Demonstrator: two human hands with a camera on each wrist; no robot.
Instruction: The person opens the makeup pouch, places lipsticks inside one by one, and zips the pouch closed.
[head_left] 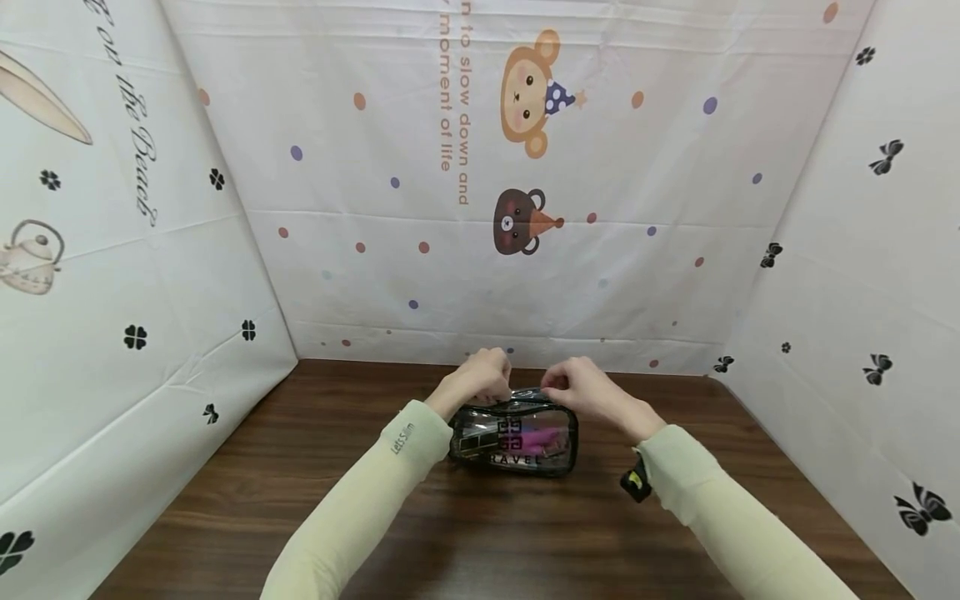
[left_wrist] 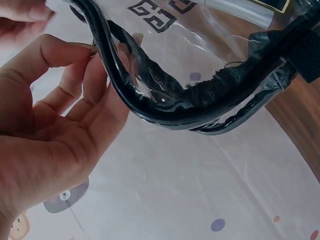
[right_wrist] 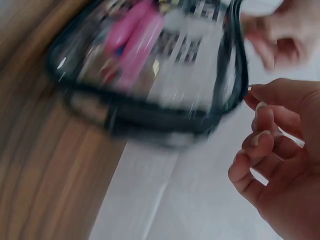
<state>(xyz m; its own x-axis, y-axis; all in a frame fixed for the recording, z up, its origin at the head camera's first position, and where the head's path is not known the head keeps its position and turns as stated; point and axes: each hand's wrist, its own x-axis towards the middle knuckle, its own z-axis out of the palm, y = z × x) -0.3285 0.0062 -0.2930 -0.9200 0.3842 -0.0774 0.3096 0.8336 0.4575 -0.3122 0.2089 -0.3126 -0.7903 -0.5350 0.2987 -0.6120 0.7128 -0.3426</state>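
A clear travel pouch [head_left: 558, 458] with black trim and black lettering stands on the table, between both hands. Through its side show a pink item [head_left: 542, 440] and dark, gold-edged boxes [head_left: 472, 446]. My left hand [head_left: 483, 379] is at the pouch's top edge, left of the middle; in the left wrist view its thumb and fingers pinch the black-trimmed rim. At the top right, my right hand [head_left: 587, 392] pinches the edge between thumb and forefinger, its other fingers [right_wrist: 242, 167] loosely bent. Whether either hand holds the zip pull, I cannot tell.
The brown wooden table [head_left: 315, 517] extends around the pouch. Printed white sheets stand as a back wall [head_left: 615, 283], a left wall [head_left: 180, 292] and a right wall [head_left: 840, 308]. A black device [head_left: 636, 483] hangs at the right wrist.
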